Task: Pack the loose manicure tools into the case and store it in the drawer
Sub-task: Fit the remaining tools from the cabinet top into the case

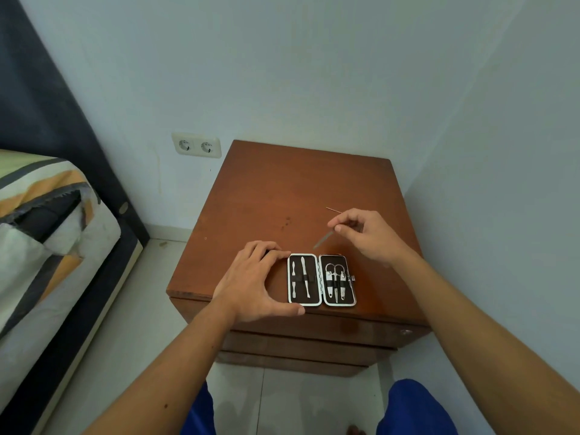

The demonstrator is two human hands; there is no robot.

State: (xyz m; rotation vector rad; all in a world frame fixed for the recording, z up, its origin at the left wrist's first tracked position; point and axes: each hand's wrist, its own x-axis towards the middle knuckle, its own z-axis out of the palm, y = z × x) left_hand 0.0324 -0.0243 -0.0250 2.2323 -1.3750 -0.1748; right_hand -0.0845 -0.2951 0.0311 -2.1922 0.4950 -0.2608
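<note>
A small black manicure case with a silver rim lies open flat near the front edge of the brown nightstand. Two slim tools sit under the strap in its left half; scissors and clippers fill the right half. My left hand cups the case's left side, thumb at the front corner. My right hand hovers just behind the case and pinches a thin metal nail file that points down-left. A fine needle-like tool lies on the wood behind that hand.
The nightstand stands in a corner, walls behind and to the right. Its drawer fronts are closed below the top. A bed with patterned bedding is on the left, a double wall socket beside it. My knees in blue are at the bottom.
</note>
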